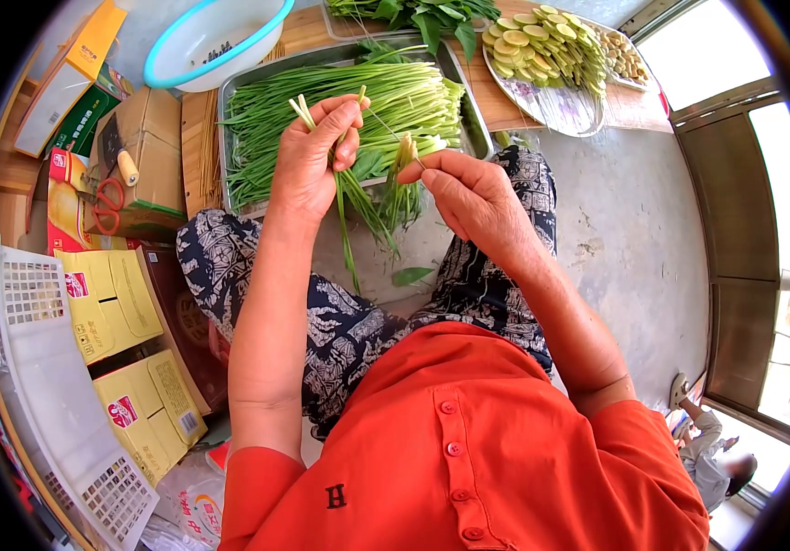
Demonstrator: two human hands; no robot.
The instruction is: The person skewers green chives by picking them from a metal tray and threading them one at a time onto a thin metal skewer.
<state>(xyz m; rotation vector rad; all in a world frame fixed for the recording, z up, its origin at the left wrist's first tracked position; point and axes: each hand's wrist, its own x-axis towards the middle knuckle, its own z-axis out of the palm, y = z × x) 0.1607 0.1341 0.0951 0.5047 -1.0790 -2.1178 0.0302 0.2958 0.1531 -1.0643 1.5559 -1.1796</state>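
My left hand (317, 156) is closed around a few garlic chives (349, 211), their pale cut ends up and green leaves hanging down. My right hand (473, 197) pinches a thin skewer (384, 125) that slants up toward my left hand. A folded bunch of chives (402, 195) hangs from the skewer beside my right fingertips. Just beyond both hands, a metal tray (476, 119) is filled with long chives (321, 90). The skewer's far tip, by my left fingers, is hard to make out.
A plate (556, 108) bears skewered green slices (533, 46). Leafy greens (413, 13) and a blue-rimmed basin (216, 46) stand at the back. Thin sticks (202, 151) lie left of the tray. Scissors (108, 204) and cartons (142, 138) are at left. Another person (716, 459) is at lower right.
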